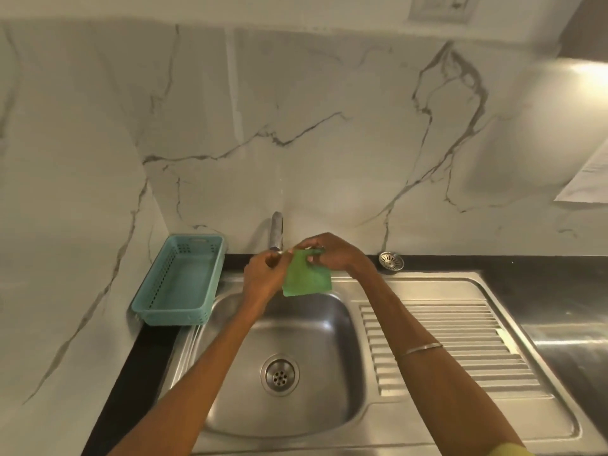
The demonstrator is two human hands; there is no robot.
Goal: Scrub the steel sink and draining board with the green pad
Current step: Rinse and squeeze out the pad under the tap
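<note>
Green pad (306,278): thin, limp sheet hanging over the steel sink (286,353) just below the tap (277,234), pinched at its top edge by right hand (332,255); left hand (263,274) closed at the adjoining corner, grip unclear. Judged v. light, soft, prob. slick when wet, so fold it flat under the palm, not by the edge, before scrubbing basin and draining board (450,343).

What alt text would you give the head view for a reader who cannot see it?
Two bare hands, left hand and right hand, hold a thin green scouring pad up under the steel tap, above the dry-looking stainless steel sink. A ribbed steel draining board lies to the right, a teal plastic basket to the left.
</note>
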